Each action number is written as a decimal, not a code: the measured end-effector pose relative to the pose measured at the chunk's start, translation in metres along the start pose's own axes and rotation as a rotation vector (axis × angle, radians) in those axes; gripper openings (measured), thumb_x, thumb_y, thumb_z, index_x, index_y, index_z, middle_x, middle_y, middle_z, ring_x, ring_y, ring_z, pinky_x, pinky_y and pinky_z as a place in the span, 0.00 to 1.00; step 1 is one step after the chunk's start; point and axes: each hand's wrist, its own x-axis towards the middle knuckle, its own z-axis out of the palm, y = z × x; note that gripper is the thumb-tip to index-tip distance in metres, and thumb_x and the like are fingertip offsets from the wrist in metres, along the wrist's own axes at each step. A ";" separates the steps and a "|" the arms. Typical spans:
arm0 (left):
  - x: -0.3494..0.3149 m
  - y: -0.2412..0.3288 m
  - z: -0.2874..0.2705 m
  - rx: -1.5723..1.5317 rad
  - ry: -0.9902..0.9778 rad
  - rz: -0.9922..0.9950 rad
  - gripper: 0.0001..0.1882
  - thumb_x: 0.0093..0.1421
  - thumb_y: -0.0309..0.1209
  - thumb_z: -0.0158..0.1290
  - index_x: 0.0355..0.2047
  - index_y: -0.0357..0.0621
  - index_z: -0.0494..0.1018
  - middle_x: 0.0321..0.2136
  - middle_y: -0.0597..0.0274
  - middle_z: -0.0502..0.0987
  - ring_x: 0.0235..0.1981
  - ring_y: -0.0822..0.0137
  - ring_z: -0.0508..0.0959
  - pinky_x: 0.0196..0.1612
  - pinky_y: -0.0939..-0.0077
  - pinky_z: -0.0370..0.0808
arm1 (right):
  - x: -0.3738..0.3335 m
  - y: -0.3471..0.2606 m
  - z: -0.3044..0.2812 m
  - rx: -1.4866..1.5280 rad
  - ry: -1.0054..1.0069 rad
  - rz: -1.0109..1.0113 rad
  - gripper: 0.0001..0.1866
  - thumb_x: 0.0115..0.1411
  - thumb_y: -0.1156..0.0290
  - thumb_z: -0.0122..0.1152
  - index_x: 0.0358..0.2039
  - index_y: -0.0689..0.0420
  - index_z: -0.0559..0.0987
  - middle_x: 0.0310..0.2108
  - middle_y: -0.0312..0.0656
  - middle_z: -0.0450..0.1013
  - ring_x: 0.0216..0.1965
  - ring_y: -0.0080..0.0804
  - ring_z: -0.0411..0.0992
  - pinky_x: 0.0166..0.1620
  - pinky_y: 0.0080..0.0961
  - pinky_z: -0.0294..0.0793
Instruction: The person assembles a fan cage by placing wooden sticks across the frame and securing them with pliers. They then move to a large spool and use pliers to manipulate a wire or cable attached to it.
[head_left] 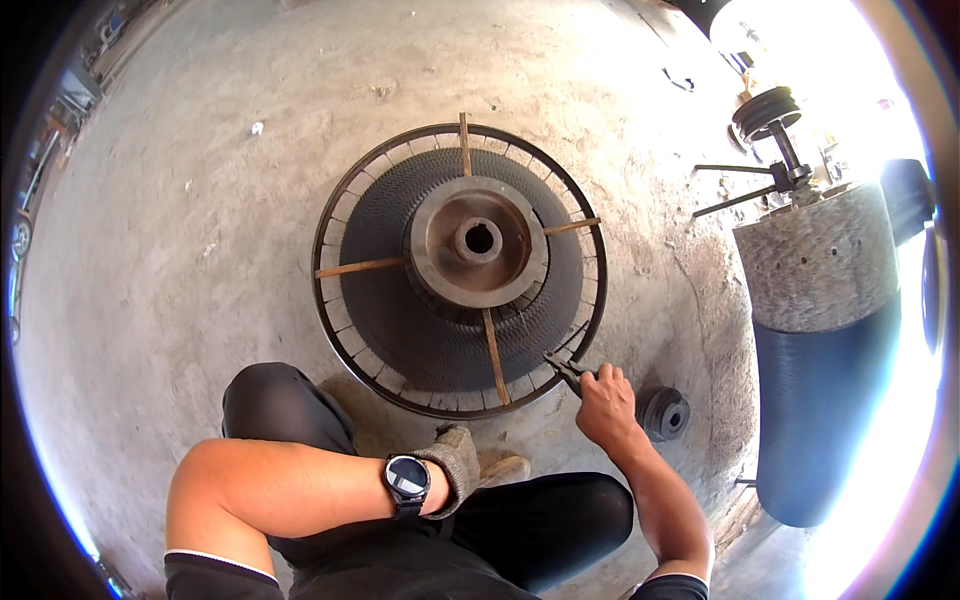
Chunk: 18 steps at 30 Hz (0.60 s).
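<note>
My right hand [606,405] is closed round the handles of dark pliers [566,371]. Their jaws reach over the lower right of a large round metal ring [328,328], at the thin wires strung inside it. A black mesh cone [385,330] fills the ring, and a rusty metal pulley [430,240] with a keyed bore sits at its centre. Wooden strips [360,267] run from the pulley out to the ring. My left hand [457,465], in a grey-brown knitted glove, is near my knees below the ring; its fingers cannot be made out.
A small grooved pulley [664,414] lies on the concrete floor just right of my right hand. Farther right stands a large cylinder [820,265], rough above and dark below, with a shaft and a black pulley [766,113] at its top. My bent legs flank my left hand.
</note>
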 end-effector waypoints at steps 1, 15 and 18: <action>0.004 0.001 0.000 0.132 0.029 0.017 0.23 0.67 0.40 0.38 0.59 0.47 0.64 0.53 0.63 0.71 0.53 0.66 0.69 0.49 0.66 0.66 | -0.008 0.005 -0.003 -0.011 -0.011 0.001 0.08 0.46 0.75 0.57 0.29 0.59 0.78 0.35 0.54 0.70 0.40 0.50 0.70 0.42 0.41 0.72; 0.025 0.001 0.027 1.961 0.256 0.095 0.28 0.72 0.45 0.22 0.67 0.49 0.56 0.63 0.66 0.65 0.62 0.79 0.63 0.62 0.80 0.61 | -0.038 0.027 0.023 -0.026 -0.247 0.094 0.10 0.48 0.74 0.55 0.31 0.62 0.80 0.35 0.58 0.72 0.40 0.54 0.73 0.43 0.43 0.76; 0.022 0.001 0.025 -0.022 0.090 0.010 0.31 0.70 0.40 0.33 0.71 0.49 0.44 0.70 0.69 0.51 0.67 0.71 0.61 0.58 0.77 0.66 | -0.024 0.020 0.035 -0.061 -0.313 0.074 0.10 0.49 0.72 0.57 0.32 0.61 0.81 0.37 0.57 0.73 0.41 0.52 0.74 0.42 0.42 0.77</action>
